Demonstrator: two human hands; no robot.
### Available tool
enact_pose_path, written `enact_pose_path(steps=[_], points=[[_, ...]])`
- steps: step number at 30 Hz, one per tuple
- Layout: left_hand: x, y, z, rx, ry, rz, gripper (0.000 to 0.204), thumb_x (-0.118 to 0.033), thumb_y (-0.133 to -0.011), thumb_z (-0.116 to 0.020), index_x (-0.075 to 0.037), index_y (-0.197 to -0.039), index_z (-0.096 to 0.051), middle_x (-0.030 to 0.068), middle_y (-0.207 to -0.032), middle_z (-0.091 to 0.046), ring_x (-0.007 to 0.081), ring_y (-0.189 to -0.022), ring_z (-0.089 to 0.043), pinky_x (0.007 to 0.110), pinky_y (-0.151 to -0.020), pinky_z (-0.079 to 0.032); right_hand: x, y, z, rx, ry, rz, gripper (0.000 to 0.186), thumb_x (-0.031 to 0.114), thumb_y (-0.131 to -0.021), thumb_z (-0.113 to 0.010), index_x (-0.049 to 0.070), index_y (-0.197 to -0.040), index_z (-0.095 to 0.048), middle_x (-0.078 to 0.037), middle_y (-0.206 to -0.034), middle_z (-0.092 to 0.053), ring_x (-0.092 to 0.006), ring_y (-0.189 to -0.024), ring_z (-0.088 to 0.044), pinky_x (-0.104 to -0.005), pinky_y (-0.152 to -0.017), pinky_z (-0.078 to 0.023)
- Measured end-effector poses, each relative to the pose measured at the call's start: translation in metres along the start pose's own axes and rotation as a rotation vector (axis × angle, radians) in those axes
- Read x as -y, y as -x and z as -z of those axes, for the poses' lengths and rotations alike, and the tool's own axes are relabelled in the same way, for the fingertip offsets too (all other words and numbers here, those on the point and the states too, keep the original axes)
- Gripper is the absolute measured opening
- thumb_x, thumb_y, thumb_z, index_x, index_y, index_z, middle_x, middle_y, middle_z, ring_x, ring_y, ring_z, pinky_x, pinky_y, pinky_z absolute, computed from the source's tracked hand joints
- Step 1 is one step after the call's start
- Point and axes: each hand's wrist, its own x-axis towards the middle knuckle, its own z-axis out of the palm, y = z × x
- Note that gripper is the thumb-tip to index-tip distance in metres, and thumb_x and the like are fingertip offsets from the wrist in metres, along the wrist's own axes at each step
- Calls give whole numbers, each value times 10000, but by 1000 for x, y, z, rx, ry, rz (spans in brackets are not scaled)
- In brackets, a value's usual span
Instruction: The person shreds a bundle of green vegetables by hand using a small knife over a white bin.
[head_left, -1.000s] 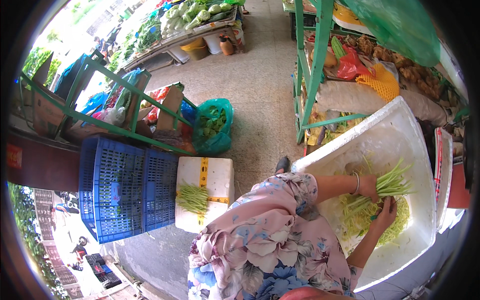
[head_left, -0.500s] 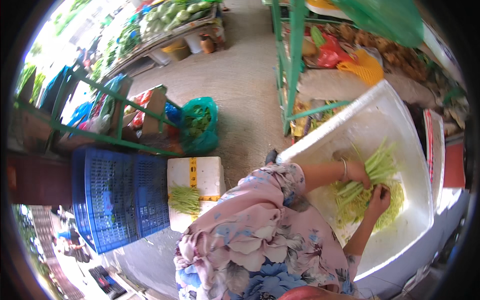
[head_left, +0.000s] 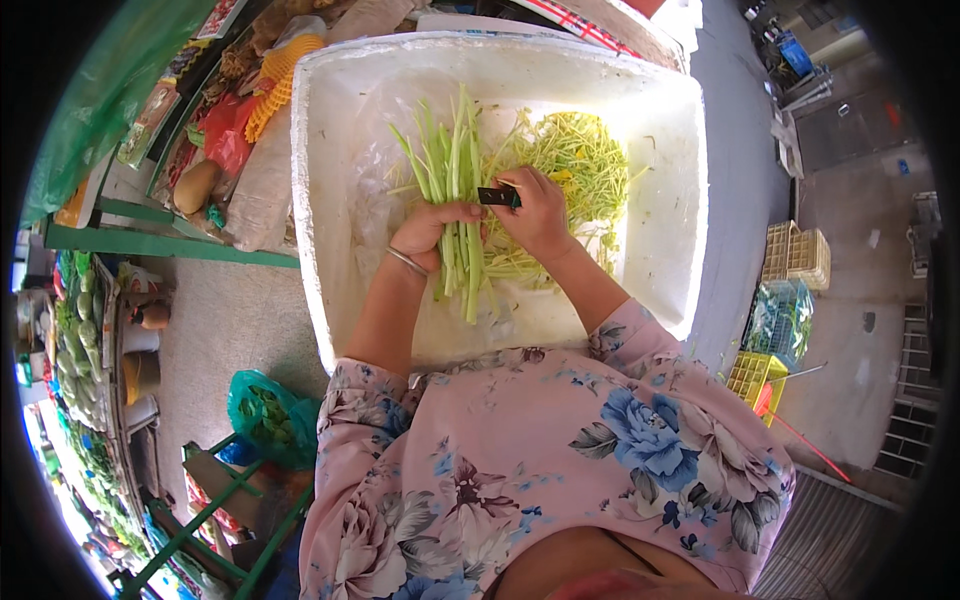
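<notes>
My left hand (head_left: 425,237), with a bangle at the wrist, is wrapped round a bunch of long pale-green stalks (head_left: 450,165) that stand nearly upright in view. Close beside them on the right, my right hand (head_left: 537,212) grips a small black flat tool (head_left: 499,196), its exact kind unclear. Both hands are inside a white foam box (head_left: 672,200). A heap of thin yellow-green stems and scraps (head_left: 585,155) lies in the box beyond and beside my right hand. Clear plastic film (head_left: 372,130) lines part of its left side.
To the left, a green metal frame (head_left: 180,243) carries produce, a red bag (head_left: 228,133) and orange netting (head_left: 275,85). A green plastic bag of leaves (head_left: 270,418) stands on the floor, lower left. Yellow crates (head_left: 755,375) sit at the right.
My view has swung to the right, so the foam box is now centred. The left hand still holds the stalks; the black tool now shows clearly in my right hand.
</notes>
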Motion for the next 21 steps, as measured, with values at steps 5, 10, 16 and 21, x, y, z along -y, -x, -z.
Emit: enact_pose_path(steps=[5,10,16,21], points=[[1,2,9,28,62,54,144,-49,-721,-637,18,-845,-606,87,-707,-605,198,-594,-598,304,-551,-499,-7,-5,5,100,-54,113,235,33,-650,-673,67,-836,-533,-75,-747,-564,-269,-643,-573,-354,-561,-464],[1,12,7,-28,-39,67,285,-7,-714,-619,23,-990,-561,113,-798,-611,213,-633,-605,333,-581,-511,-69,-5,31,-193,-8,-374,232,78,-734,-689,24,-941,-599,-57,-781,-604,-123,-613,-549,-268,-527,-446],[0,7,7,-129,-204,-32,250,27,-687,-658,28,-929,-600,110,-764,-627,204,-612,-614,318,-554,-512,-29,-17,39,158,-1026,-988,481,283,-903,-530,-5,-1274,-426,-12,-736,-537,-66,-528,-385,-207,-451,-315],[2,12,-1,-176,-336,-88,261,16,-696,-652,23,-949,-592,100,-773,-627,193,-630,-609,301,-555,-498,-9,-17,22,323,-1063,-934,431,296,-895,-539,40,-1239,-496,17,-684,-506,-47,-517,-383,-199,-453,-295]])
